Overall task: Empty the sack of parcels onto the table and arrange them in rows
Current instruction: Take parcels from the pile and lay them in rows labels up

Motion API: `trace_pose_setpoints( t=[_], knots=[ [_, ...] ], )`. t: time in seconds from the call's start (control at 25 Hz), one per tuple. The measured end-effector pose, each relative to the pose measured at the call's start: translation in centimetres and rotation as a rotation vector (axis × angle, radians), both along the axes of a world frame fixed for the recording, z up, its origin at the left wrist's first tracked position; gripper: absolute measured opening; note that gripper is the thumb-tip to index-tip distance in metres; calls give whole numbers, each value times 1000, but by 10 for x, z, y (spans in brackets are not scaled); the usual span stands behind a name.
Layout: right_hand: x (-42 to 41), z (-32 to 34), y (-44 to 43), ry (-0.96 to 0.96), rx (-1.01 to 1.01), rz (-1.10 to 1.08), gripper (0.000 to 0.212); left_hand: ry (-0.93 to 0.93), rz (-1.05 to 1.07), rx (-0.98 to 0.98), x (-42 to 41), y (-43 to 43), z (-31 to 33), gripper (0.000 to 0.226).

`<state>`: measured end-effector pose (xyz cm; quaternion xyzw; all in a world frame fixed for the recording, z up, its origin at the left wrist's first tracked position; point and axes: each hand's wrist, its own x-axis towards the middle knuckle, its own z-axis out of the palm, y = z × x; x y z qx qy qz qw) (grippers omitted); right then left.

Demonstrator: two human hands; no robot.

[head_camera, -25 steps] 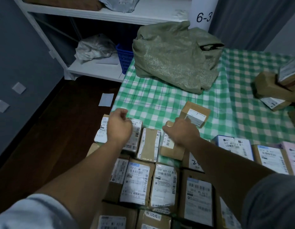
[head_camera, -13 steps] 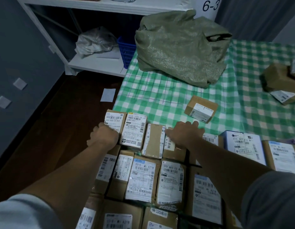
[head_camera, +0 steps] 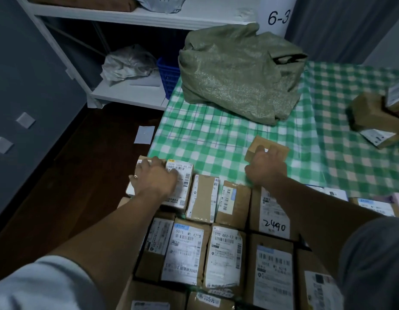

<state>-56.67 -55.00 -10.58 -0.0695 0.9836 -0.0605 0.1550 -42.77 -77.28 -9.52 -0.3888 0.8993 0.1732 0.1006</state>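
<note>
1. Filling out the far row is the step we judge to be in hand: the sack (head_camera: 236, 72) lies slumped at the far side of the table (head_camera: 205, 135), and most of the parcels already lie label-up in tight rows at the near edge
2. Our right hand (head_camera: 264, 167) reaches past that far row to the small brown parcel (head_camera: 275, 147), which lies alone and askew on the checked cloth, near the row but not in it. The fingers curl over its top and near edge, so we read this as a grip
3. Our left hand (head_camera: 153, 180) lies palm down across the two parcels at the left end of the far row, the corner parcel (head_camera: 140, 162) and the white-labelled parcel (head_camera: 182, 182). The fingers are bent, yet we cannot tell whether they clasp these parcels or only press on them
4. Next, we judge, the small brown parcel must be drawn back towards us, turned square to its neighbours and set down in line with them. Our right arm hides part of that row, so we cannot say where the gap is
5. A loose heap of parcels (head_camera: 373, 117) at the right edge of the table is not yet ranged, so we judge the task well along but unfinished
</note>
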Motion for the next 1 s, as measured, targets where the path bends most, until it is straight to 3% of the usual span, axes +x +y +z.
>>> trace_pose_setpoints(
  t=[0.2, 0.48, 0.72, 0.8, 0.92, 1.0],
  knots=[
    [-40, -23, 10, 65, 24, 26, 72, -116, -19, 12, -12, 5, -25, 89],
    [-54, -47, 7, -19, 195, -34, 87, -102, -41, -54, -7, 8, -32, 88],
    [-59, -31, -3, 57, 238, 6, 80, -114, -48, -34, -8, 3, -28, 85],
    [-59, -21, -21, -43, 16, -78, 73, -129, -33, 23, -10, 2, -21, 85],
    [-49, 3, -66, -363, -668, -347, 42, -56, 15, 99, -12, -6, -8, 79],
    [-35, 16, -102, -481, -886, -403, 26, 75, 59, 75, -12, -21, -2, 65]
  ],
)
